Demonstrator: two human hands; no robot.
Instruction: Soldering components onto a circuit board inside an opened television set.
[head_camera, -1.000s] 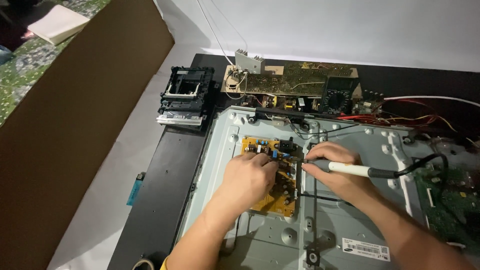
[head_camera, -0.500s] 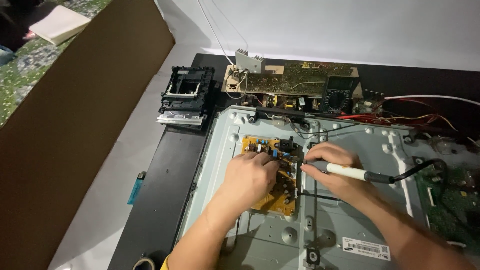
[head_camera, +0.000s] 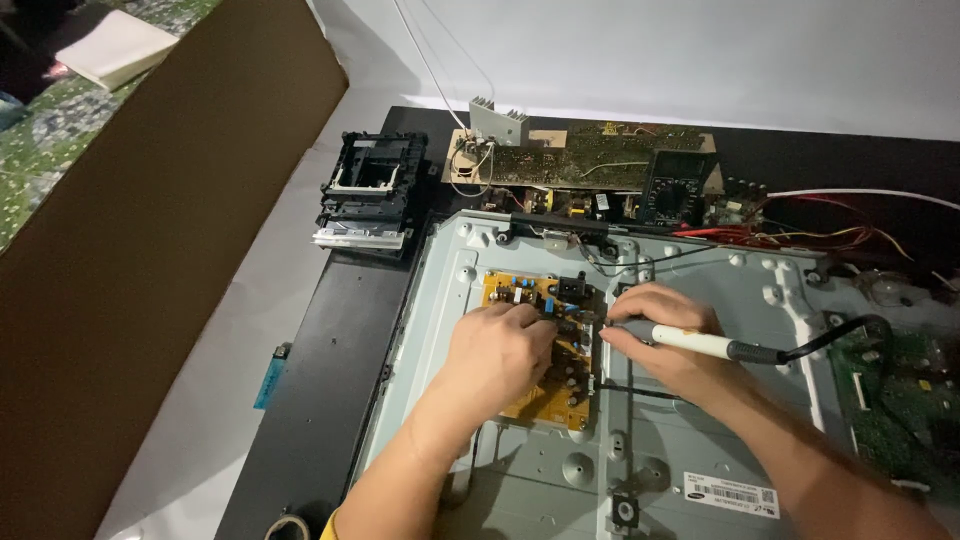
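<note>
A yellow circuit board (head_camera: 556, 398) with dark components lies on a grey metal chassis panel (head_camera: 700, 470). My left hand (head_camera: 497, 352) rests on the board, fingers curled over its middle parts. My right hand (head_camera: 665, 340) grips a pen-shaped tool with a white handle and black cable (head_camera: 700, 345), its tip at the board's right edge near the black components. The tip itself is hidden between my fingers.
Behind the chassis lie a long green circuit board (head_camera: 590, 160) with a heatsink, a black plastic frame part (head_camera: 370, 190), and red and yellow wires (head_camera: 820, 235). Another green board (head_camera: 900, 400) sits at right. A brown panel (head_camera: 150, 260) stands at left, with a blue lighter (head_camera: 271, 375) beside it.
Both hands stay on the yellow board; the right hand with the tool has shifted only slightly.
</note>
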